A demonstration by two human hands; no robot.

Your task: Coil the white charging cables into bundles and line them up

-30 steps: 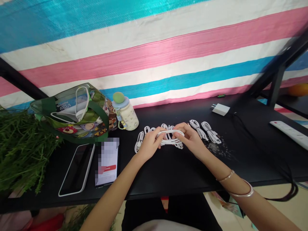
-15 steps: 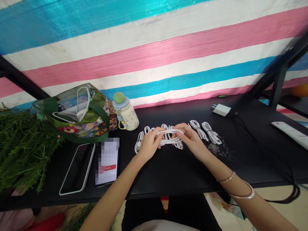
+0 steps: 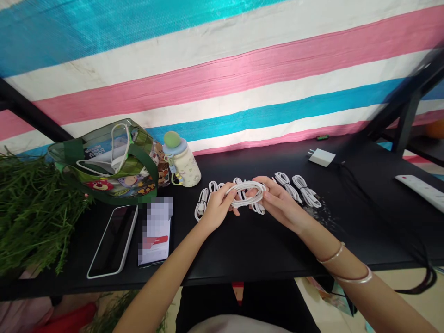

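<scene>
My left hand (image 3: 217, 208) and my right hand (image 3: 277, 203) hold a coiled white cable (image 3: 246, 194) between them, just above the black table (image 3: 243, 249). The fingers of both hands wrap its loops at either side. Several more bundled white cables lie under and beside my hands, including one bundle (image 3: 201, 204) left of my left hand and two (image 3: 287, 187) to the right of my right hand. Part of the bundles beneath my hands is hidden.
A white plug charger (image 3: 321, 157) and a white power strip (image 3: 421, 190) sit at the right, with a black cord (image 3: 381, 212) trailing off the table. At the left are a phone (image 3: 113, 241), a blurred paper (image 3: 156, 236), a printed bag (image 3: 114, 162), a bottle (image 3: 182, 166) and green plants (image 3: 34, 217).
The cable loop has opened from a flat squeezed shape into a rounder coil. My right hand has moved slightly right and turned, and the view has shifted a little.
</scene>
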